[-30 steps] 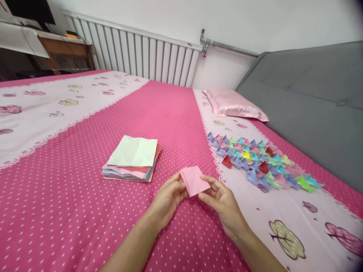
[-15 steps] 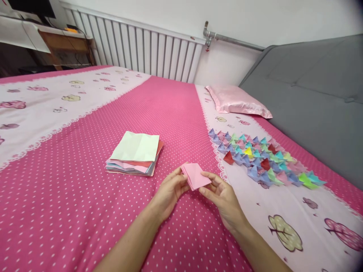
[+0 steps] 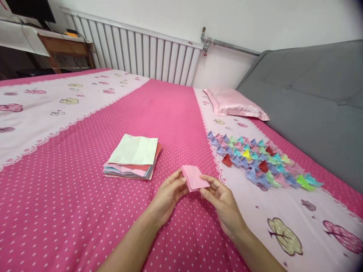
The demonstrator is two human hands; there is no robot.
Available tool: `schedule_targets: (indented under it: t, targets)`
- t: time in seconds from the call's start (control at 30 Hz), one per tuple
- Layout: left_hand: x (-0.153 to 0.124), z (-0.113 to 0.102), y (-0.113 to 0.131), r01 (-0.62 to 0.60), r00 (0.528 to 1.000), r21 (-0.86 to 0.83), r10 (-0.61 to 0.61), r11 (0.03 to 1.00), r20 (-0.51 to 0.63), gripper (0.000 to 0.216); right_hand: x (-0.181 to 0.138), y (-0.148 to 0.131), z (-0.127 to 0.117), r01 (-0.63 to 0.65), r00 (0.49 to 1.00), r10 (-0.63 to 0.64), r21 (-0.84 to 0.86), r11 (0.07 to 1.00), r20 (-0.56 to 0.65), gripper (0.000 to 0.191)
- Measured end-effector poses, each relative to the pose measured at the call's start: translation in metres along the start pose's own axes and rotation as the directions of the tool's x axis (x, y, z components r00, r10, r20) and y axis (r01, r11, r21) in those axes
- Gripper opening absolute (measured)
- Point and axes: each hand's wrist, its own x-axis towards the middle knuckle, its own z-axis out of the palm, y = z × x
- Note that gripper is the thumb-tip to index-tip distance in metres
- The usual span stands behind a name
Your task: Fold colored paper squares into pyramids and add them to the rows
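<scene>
A small folded piece of pink origami paper (image 3: pixel 194 177) is held just above the bed, between both hands. My left hand (image 3: pixel 169 194) pinches its left edge, thumb on top. On the opposite side, my right hand (image 3: pixel 219 196) grips the right corner between thumb and fingers. To the left lies a stack of square coloured papers (image 3: pixel 133 151), a pale green sheet on top. Rows of folded paper boats (image 3: pixel 255 160) in blue, pink, green, red and yellow stand on the right.
All this rests on a bed with a pink dotted cover (image 3: pixel 167 117). A pink pillow (image 3: pixel 234 103) lies beyond the boats, near a grey headboard (image 3: pixel 306 90). A white radiator (image 3: pixel 136 49) and a desk (image 3: pixel 66 49) stand at the far side.
The view has shifted slightly. Both hands keep hold of the pink paper, whose right part looks tilted a little flatter than before.
</scene>
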Motion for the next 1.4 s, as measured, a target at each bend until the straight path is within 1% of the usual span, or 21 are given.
schedule_targets:
  t: [0.13,0.23,0.33,0.43,0.53,0.63,0.7,0.77,0.8,0.87,0.93,1.0,1.07,1.13,1.17,1.23,1.3,1.33,1.4]
  targets:
    - [-0.002,0.002,0.003,-0.022,0.999,0.051,0.02,0.998,0.047,0.038,0.001,0.002,0.001,-0.012,0.999,0.012,-0.006,1.0,-0.037,0.032]
    - [-0.005,0.004,0.002,-0.037,0.997,0.165,0.026,0.986,0.067,0.048,0.001,0.006,0.001,-0.015,0.998,0.015,-0.016,1.0,-0.053,0.028]
    - [-0.008,0.008,-0.005,-0.07,0.995,0.267,0.046,0.961,0.093,0.059,0.001,0.01,0.001,-0.016,0.998,0.016,0.007,1.0,-0.064,0.025]
    - [-0.008,0.012,-0.018,-0.154,0.985,0.304,0.122,0.94,0.122,0.065,0.001,0.015,0.002,-0.046,0.992,0.045,-0.005,0.999,-0.115,0.026]
    - [-0.008,0.014,-0.031,-0.202,0.979,0.336,0.19,0.92,0.068,0.057,0.001,0.02,0.003,-0.072,0.988,0.069,-0.022,0.997,-0.139,0.026]
    - [-0.007,0.014,-0.039,-0.173,0.981,0.377,0.195,0.91,-0.02,0.037,-0.001,0.024,0.007,-0.043,0.993,0.045,0.027,0.999,-0.111,0.025]
    - [-0.007,0.015,-0.039,-0.115,0.984,0.348,0.155,0.93,-0.09,0.028,-0.004,0.024,0.01,-0.06,0.997,0.063,0.076,0.995,-0.035,0.027]
    - [-0.007,0.015,-0.035,-0.069,0.979,0.268,0.117,0.961,-0.166,0.028,-0.005,0.022,0.012,-0.119,0.992,0.115,0.107,0.987,0.048,0.03]
    - [-0.006,0.014,-0.031,-0.052,0.975,0.229,0.099,0.972,-0.2,0.028,-0.005,0.021,0.013,-0.144,0.989,0.138,0.106,0.984,0.059,0.032]
    - [-0.005,0.011,-0.024,-0.035,0.962,0.173,0.08,0.984,-0.26,0.026,-0.004,0.017,0.011,-0.137,0.991,0.135,0.086,0.987,0.024,0.032]
    - [-0.003,0.006,-0.015,-0.02,0.959,0.108,0.049,0.994,-0.278,0.024,-0.002,0.013,0.008,-0.052,0.997,0.055,0.065,0.997,-0.051,0.032]
    - [-0.001,0.002,-0.007,0.003,0.969,0.036,0.006,0.999,-0.246,0.024,0.001,0.008,0.004,0.054,0.994,-0.05,0.037,0.998,-0.097,0.036]
    - [0.0,-0.002,0.001,0.041,0.981,-0.006,-0.041,0.999,-0.189,0.022,0.003,0.004,0.0,0.136,0.984,-0.137,-0.014,0.991,-0.113,0.047]
    - [0.001,-0.004,0.006,0.073,0.982,-0.021,-0.075,0.997,-0.175,0.021,0.004,0.002,-0.003,0.185,0.977,-0.194,-0.092,0.978,-0.094,0.056]
    - [0.001,-0.004,0.008,0.081,0.979,-0.029,-0.085,0.996,-0.186,0.021,0.004,0.001,-0.005,0.208,0.973,-0.219,-0.141,0.968,-0.071,0.054]
    - [0.0,-0.004,0.009,0.078,0.971,-0.048,-0.087,0.996,-0.221,0.021,0.005,0.0,-0.007,0.243,0.967,-0.255,-0.251,0.937,-0.015,0.034]
    - [0.0,-0.002,0.007,0.052,0.973,-0.063,-0.065,0.997,-0.222,0.023,0.005,0.0,-0.008,0.257,0.964,-0.265,-0.332,0.907,0.023,0.017]
    - [0.0,-0.001,0.005,0.036,0.977,-0.067,-0.049,0.997,-0.208,0.025,0.006,0.0,-0.009,0.259,0.964,-0.264,-0.353,0.899,0.034,0.014]
    - [0.0,0.001,0.002,0.013,0.982,-0.069,-0.026,0.998,-0.187,0.025,0.006,0.0,-0.009,0.259,0.966,-0.248,-0.351,0.9,0.075,0.018]
